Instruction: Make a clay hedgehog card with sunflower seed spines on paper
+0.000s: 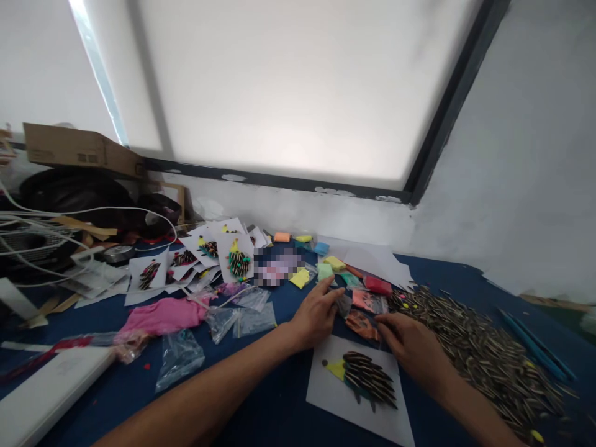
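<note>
My left hand [316, 315] hovers or rests over several small clay packets, its fingers spread, with a grey packet [343, 305] by its fingertips. On the other side, the bent fingers and thumb of my right hand [412, 344] pinch the edge of a brown-orange clay packet [362, 326]. Just behind that lies a coral clay packet [365, 300]. Below and between my hands is a white sheet [326, 397] bearing a hedgehog picture [367, 379], with a yellow clay face and sunflower-seed spines.
A wide heap of sunflower seeds [479, 347] covers the right side, beside a blue tool [535, 344]. Finished hedgehog cards [239, 257], pink clay [162, 316] and clear bags [179, 357] lie left. A white box [56, 391] sits front left, under loose cables [93, 211].
</note>
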`<control>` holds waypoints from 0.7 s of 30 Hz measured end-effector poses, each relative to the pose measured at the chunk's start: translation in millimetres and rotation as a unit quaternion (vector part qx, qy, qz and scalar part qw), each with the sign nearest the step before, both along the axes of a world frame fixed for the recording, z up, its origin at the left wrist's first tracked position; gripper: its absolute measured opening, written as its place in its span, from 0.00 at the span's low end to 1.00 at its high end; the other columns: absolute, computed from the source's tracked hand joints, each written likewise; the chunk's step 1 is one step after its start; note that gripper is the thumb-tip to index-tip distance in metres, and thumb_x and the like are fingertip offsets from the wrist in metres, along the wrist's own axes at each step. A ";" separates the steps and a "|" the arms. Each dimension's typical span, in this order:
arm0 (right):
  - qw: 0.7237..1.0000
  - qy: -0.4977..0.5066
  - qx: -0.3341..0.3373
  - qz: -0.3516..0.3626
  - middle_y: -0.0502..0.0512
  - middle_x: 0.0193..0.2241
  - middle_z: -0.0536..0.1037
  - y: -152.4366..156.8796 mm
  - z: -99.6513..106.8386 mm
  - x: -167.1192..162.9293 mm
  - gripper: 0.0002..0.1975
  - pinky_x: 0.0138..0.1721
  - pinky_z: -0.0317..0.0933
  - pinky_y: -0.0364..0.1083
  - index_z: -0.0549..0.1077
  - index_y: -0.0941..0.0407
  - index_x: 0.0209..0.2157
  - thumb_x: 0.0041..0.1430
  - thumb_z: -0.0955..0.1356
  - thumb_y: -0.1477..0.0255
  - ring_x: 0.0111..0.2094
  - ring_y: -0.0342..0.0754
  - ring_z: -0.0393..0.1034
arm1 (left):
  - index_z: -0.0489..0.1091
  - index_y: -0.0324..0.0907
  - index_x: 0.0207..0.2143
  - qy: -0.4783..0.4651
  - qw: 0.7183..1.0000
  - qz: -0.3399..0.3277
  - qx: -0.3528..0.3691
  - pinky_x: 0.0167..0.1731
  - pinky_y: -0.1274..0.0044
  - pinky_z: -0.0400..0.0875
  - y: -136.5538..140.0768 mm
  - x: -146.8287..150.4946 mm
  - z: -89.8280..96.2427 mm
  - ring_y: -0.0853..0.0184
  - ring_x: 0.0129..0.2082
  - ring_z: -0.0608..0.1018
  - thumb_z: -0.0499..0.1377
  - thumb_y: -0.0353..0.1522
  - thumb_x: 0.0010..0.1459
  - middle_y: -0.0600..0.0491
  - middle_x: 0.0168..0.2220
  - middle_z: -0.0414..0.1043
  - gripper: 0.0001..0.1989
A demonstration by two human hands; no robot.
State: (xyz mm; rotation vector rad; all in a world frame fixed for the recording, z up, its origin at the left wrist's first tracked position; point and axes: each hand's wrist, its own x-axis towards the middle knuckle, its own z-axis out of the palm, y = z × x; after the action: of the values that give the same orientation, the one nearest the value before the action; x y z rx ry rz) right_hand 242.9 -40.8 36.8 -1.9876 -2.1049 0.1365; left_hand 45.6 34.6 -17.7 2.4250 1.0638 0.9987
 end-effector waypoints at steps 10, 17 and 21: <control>0.998 -0.029 -0.026 -0.046 0.58 0.32 0.80 -2.7 5.0 4.7 0.15 0.32 0.60 0.47 0.74 0.57 0.42 0.60 0.60 0.68 0.34 0.54 0.75 | 0.66 0.39 0.52 0.025 0.995 0.089 -0.026 0.53 0.66 0.64 -1.7 -3.1 9.9 0.59 0.51 0.68 0.52 0.27 0.57 0.44 0.49 0.66 0.19; 0.998 -0.019 -0.041 -0.037 0.60 0.33 0.80 -1.2 2.4 1.2 0.15 0.35 0.60 0.46 0.74 0.59 0.43 0.59 0.63 0.69 0.36 0.54 0.75 | 0.65 0.42 0.53 0.007 0.997 0.082 -0.009 0.54 0.65 0.62 -1.5 -3.1 6.6 0.58 0.54 0.66 0.55 0.26 0.54 0.45 0.53 0.63 0.23; 0.999 0.009 -0.038 -0.030 0.54 0.27 0.78 -1.3 4.7 1.5 0.07 0.29 0.56 0.44 0.73 0.55 0.33 0.56 0.64 0.69 0.29 0.49 0.73 | 0.65 0.42 0.54 0.045 0.997 0.057 -0.025 0.55 0.64 0.61 -2.8 -3.0 7.2 0.57 0.54 0.67 0.56 0.26 0.54 0.45 0.54 0.64 0.23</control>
State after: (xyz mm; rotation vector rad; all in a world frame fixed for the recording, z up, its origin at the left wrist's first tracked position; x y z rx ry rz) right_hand 244.4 -42.2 41.4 -2.0816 -2.0562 0.2253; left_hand 42.6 31.9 -10.5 2.4122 1.2540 0.8928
